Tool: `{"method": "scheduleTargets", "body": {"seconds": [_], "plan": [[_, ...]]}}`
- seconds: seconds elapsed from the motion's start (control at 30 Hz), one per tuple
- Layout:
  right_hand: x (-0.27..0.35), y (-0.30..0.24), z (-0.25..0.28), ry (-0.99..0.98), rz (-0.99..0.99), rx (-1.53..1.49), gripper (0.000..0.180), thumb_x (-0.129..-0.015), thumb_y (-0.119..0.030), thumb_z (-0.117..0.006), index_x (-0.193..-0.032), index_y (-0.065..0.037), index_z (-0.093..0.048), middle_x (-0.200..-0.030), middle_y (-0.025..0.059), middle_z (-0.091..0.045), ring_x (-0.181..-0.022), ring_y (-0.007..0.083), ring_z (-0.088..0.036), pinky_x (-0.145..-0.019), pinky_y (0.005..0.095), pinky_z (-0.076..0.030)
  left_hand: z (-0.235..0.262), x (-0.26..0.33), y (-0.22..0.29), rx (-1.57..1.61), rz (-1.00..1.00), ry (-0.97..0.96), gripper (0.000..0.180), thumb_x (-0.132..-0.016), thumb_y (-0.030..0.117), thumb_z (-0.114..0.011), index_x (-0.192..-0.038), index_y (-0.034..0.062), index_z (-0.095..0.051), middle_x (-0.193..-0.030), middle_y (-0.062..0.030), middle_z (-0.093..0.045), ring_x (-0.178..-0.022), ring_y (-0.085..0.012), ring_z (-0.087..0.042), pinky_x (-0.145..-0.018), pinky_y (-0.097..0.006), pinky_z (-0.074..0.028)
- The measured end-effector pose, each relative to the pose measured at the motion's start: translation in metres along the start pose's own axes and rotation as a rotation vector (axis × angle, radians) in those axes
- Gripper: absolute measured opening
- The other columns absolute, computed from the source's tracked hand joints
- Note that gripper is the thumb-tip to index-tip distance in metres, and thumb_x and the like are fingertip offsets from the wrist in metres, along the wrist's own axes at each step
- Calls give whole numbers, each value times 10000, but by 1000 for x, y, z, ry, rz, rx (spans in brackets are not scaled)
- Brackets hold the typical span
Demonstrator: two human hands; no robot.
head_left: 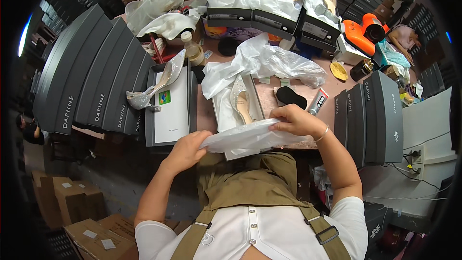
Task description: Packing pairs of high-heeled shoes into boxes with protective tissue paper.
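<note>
Between my hands a sheet of white tissue paper (238, 137) is stretched across the near end of an open shoebox (257, 97). My left hand (187, 150) is closed on the sheet's left end, and my right hand (294, 121) pinches its right end. Inside the box one glittery silver pump (238, 97) lies on more tissue, its toe pointing away from me. Crumpled tissue (236, 67) spills over the far side. Left of it, a matching high-heeled pump (169, 76) rests across another dark grey box (168, 124) with a white sheet inside.
Dark grey shoeboxes stand in rows at left (89, 82) and right (380, 120). Beyond are open boxes of silver shoes (274, 19), an orange tool (358, 38), a bottle (191, 50), a black oval pad (291, 97) and a glue tube (318, 101). Cartons (98, 238) sit on the floor.
</note>
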State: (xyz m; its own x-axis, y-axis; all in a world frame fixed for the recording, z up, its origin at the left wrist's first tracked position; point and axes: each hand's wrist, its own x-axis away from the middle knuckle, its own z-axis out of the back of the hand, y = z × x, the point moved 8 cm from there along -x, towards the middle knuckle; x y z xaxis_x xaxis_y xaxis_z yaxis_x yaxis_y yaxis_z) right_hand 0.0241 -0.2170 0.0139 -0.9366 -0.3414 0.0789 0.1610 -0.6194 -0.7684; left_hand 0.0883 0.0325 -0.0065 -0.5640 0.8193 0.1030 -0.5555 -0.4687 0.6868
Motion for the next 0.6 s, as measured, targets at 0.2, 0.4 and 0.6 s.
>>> {"method": "scheduleTargets", "body": {"seconds": [0.2, 0.4, 0.6], "plan": [[62, 46, 7, 153, -226, 82, 194, -785, -146, -705, -838, 15, -610, -730, 161, -612, -665, 296, -593, -629, 364, -455, 38, 12, -51, 467, 224, 313, 218, -778, -47, -570, -987, -9, -620, -813, -57, -639, -744, -133, -604, -713, -254, -473], [124, 98, -8, 425, -468, -499, 103, -813, -85, -688, -836, 0, -636, -724, -1, -596, -677, 78, -530, -623, 242, -445, 30, 19, -91, 1210, 271, 375, 122, -915, 82, -601, -1021, 26, -622, -922, -25, -652, -852, -98, -607, -794, -259, -489], [158, 127, -41, 845, -403, -1228, 136, -819, -47, -703, -859, -70, -575, -764, -26, -582, -669, 63, -552, -605, 215, -454, 21, 3, -87, 1364, 311, 560, 162, -965, 156, -545, -1024, 19, -609, -939, -53, -659, -840, -116, -630, -767, -266, -515]]}}
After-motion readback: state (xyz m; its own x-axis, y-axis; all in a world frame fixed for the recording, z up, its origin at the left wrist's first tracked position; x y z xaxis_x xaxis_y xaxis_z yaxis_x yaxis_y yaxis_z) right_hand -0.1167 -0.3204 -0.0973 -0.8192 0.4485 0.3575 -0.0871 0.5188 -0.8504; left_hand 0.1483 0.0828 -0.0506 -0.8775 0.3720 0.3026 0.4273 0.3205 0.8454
